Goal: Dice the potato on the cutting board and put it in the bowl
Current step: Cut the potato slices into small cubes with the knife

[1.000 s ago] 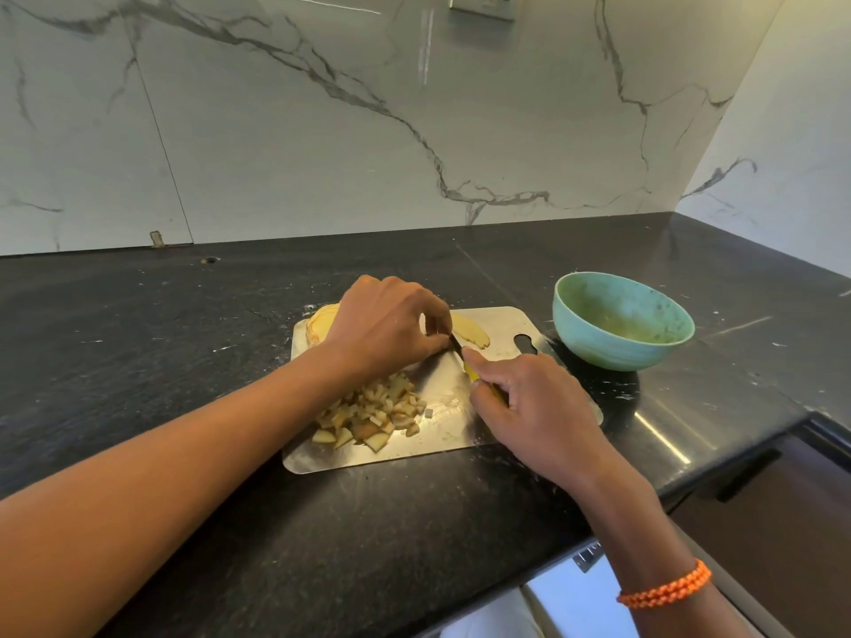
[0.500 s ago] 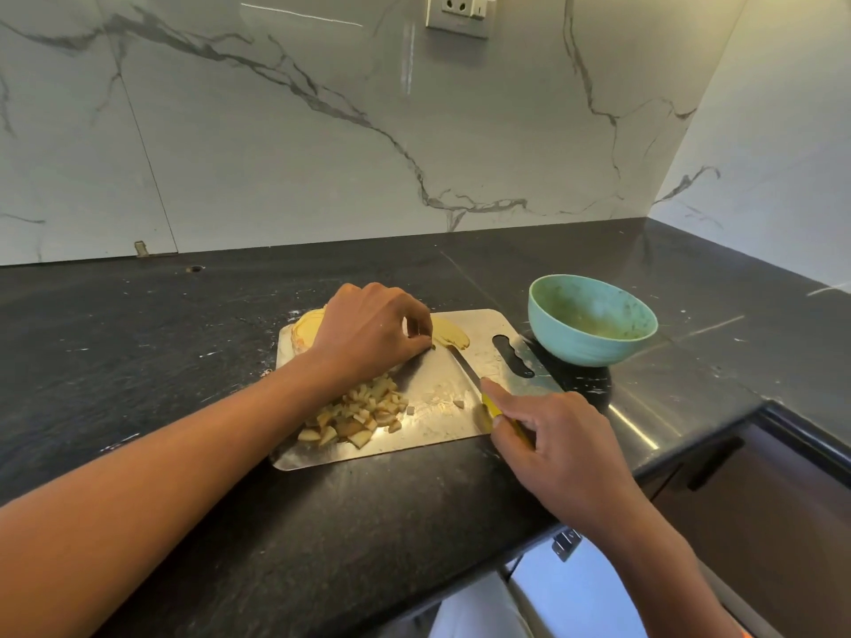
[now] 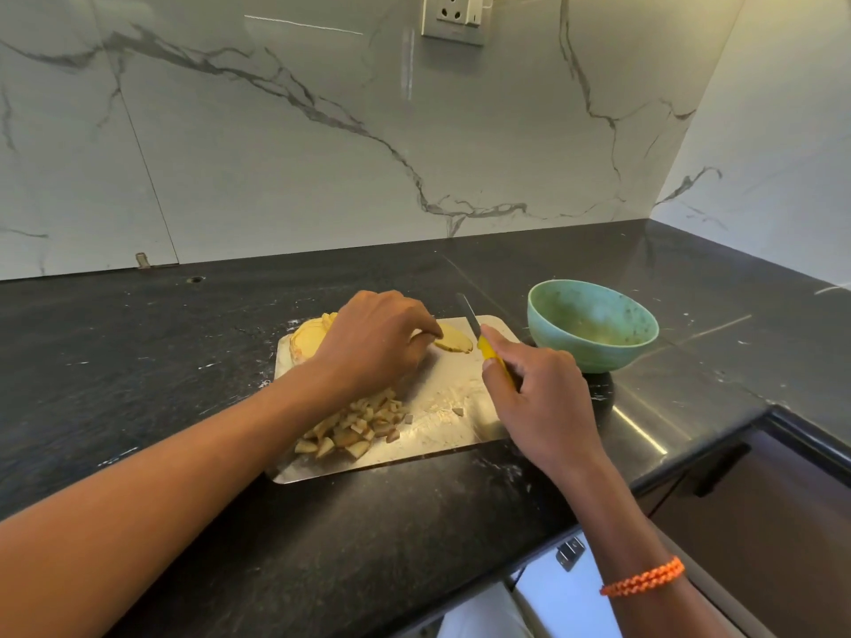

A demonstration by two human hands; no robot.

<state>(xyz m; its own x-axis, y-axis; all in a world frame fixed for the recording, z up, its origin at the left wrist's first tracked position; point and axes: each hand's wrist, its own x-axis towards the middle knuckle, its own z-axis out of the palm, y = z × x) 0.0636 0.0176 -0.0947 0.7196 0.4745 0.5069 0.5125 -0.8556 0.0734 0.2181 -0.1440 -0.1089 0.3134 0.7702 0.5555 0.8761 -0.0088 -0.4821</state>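
Black stone counter (image 3: 138,361) meets white veined marble walls (image 3: 276,154) bearing a socket (image 3: 453,16).

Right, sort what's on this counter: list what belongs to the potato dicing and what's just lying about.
Part of the job:
- cutting board
- potato slice
- stacked potato slices
- diced potato pile
- knife
- green bowl
- left hand
- right hand

Just there:
- wall socket
- orange bracelet
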